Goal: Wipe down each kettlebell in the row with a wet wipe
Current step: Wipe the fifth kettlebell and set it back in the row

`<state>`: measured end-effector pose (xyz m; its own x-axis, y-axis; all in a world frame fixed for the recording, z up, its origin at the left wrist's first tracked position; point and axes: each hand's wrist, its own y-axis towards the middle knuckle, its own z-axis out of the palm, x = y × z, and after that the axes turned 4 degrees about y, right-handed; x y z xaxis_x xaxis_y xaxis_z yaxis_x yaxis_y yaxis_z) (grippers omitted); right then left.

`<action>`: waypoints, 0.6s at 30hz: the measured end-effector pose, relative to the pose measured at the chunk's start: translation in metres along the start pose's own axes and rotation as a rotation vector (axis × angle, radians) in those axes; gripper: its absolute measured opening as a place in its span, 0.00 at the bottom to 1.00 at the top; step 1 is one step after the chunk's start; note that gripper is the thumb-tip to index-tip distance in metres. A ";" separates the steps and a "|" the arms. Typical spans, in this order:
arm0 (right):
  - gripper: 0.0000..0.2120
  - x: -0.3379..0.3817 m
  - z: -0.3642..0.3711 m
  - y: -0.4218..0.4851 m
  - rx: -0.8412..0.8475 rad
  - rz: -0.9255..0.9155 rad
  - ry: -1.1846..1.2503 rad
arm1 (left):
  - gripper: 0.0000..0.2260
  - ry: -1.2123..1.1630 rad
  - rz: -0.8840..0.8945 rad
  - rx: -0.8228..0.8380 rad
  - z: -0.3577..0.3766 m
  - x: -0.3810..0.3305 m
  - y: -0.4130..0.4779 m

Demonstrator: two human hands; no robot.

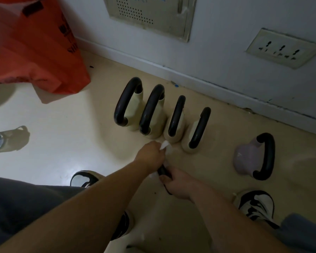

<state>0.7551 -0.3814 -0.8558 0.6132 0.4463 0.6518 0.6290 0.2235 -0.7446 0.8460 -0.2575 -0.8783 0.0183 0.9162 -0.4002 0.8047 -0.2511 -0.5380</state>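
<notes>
White wet wipe (165, 144) is pinched in the left hand (151, 154); the right hand (177, 181) grips a kettlebell's black handle (163, 170), likely steadying it. Four cream kettlebells (153, 114) line the floor's wall edge, a lilac kettlebell (248, 157) apart.

**Wiping beside the kettlebell row**

Four cream kettlebells (153, 114) with black handles are standing in a row on the floor (66, 125) near the wall's skirting. A lilac kettlebell (248, 157) is lying apart, toward the right. The left hand (151, 152) is pinching a white wet wipe (164, 145) just in front of the row. The right hand (177, 183) is gripping a black handle (162, 170) below it. An orange bag (35, 48) is hanging at the upper left.
</notes>
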 end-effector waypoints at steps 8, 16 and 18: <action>0.17 -0.012 0.000 0.000 0.008 -0.031 0.025 | 0.23 0.290 0.522 -0.067 -0.004 0.019 -0.039; 0.07 -0.022 0.006 0.007 -0.029 -0.012 -0.025 | 0.16 0.381 0.473 -0.206 0.019 0.001 -0.047; 0.11 -0.022 0.008 0.005 -0.012 -0.027 -0.018 | 0.14 0.314 0.626 -0.159 0.017 0.021 -0.058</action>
<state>0.7407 -0.3834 -0.8749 0.5870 0.4560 0.6689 0.6510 0.2254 -0.7249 0.7895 -0.2288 -0.8675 0.6550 0.6678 -0.3534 0.6637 -0.7321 -0.1532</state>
